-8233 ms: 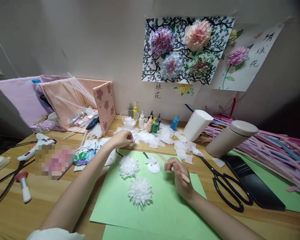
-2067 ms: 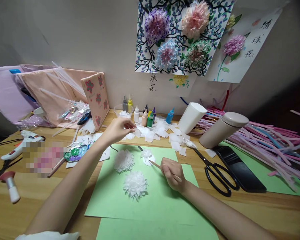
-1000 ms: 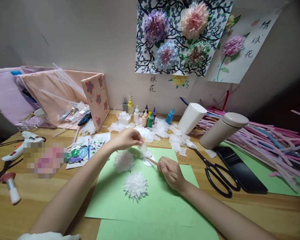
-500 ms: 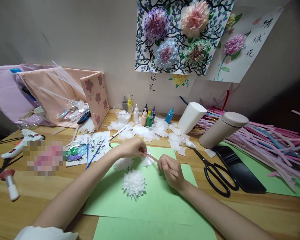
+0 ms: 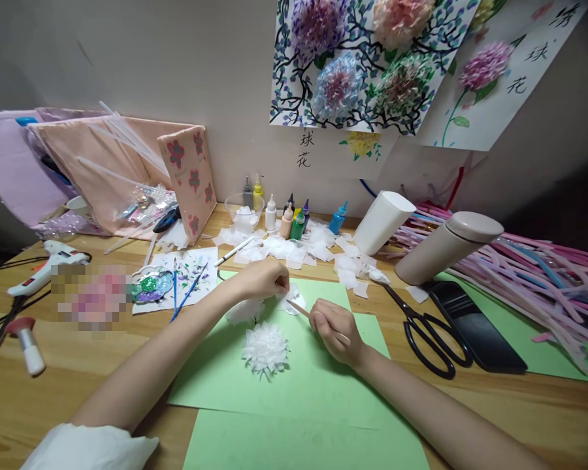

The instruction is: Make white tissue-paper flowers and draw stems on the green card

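Note:
My right hand [image 5: 336,328] is closed around a thin wooden stick [image 5: 300,308], its tip pointing left toward a small white disc with white paper on it [image 5: 294,300]. Bent over the left side of that disc is my left hand [image 5: 270,281], its fingers pinched together; what they hold, if anything, is hidden. A white ruffled paper flower [image 5: 266,350] lies on the green sheet [image 5: 318,395] in front of my hands. Under my left wrist a second white ruffled paper piece [image 5: 245,311] is partly covered.
White paper squares [image 5: 284,248] lie scattered behind my hands, near several paint bottles [image 5: 298,225]. To the right are black scissors [image 5: 424,329], a phone [image 5: 475,326] and a tumbler [image 5: 448,247]. Paintbrushes [image 5: 189,294] and a glue gun [image 5: 46,267] lie left.
My left hand's fingers have drawn back from the stick's tip, and more of the white disc shows. The right hand keeps its hold on the stick. The camera view has shifted slightly.

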A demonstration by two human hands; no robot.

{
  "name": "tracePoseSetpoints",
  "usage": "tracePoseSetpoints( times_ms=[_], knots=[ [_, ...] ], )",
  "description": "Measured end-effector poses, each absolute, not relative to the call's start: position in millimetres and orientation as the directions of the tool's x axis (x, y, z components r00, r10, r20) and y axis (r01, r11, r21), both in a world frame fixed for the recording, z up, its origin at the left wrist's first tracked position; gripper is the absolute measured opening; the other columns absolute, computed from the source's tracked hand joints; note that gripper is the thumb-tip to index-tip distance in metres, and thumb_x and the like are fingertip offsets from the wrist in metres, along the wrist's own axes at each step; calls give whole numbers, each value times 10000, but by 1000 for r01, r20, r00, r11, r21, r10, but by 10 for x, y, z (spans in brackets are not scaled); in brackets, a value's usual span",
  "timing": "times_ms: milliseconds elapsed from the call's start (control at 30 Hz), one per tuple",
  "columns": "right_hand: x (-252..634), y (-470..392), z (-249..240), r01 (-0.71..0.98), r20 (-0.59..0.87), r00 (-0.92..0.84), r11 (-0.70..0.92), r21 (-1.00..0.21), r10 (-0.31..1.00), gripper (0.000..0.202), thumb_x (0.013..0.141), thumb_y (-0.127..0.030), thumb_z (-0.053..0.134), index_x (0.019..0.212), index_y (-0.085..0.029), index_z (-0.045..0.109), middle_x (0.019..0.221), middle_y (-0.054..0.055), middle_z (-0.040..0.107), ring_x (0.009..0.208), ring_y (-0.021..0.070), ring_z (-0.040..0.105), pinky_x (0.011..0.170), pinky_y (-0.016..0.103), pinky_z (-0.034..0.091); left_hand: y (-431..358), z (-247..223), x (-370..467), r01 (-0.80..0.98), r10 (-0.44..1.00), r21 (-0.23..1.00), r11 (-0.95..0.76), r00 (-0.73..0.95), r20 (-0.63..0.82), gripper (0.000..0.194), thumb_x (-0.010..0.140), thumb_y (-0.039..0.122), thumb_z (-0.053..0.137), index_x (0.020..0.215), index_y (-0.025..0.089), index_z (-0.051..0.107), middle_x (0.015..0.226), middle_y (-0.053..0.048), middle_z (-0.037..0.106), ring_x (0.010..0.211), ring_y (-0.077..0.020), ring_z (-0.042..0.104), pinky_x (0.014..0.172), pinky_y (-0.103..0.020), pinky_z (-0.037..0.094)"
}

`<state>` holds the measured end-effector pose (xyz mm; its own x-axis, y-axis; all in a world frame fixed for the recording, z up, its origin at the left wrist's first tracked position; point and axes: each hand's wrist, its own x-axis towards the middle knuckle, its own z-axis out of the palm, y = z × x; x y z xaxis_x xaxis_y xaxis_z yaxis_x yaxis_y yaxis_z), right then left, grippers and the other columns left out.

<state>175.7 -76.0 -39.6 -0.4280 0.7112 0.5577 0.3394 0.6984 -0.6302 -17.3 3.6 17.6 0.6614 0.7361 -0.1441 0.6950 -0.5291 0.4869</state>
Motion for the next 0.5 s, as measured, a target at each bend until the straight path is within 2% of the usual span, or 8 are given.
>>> tracePoseSetpoints(
  times_ms=[267,500],
  knots=[
    [1750,-756,-391,400,471,-445,639,-657,762,309,915,-227,292,621,-206,382,563,0,411,533,137,393,526,279,306,40,152,-176,687,732,508,-520,665,-149,136,686,164,545,768,170,653,772,-21,671,701,-137,576,573,-200,377],
    [1723,-745,-367,432,410,-436,586,-686,801,305,925,-240,290,629,-208,355,579,-4,404,547,137,387,544,276,311,20,148,-139,714,744,462,-526,650,-156,127,694,195,556,770,180,656,759,-13,668,682,-134,566,554,-203,356]
  ],
)
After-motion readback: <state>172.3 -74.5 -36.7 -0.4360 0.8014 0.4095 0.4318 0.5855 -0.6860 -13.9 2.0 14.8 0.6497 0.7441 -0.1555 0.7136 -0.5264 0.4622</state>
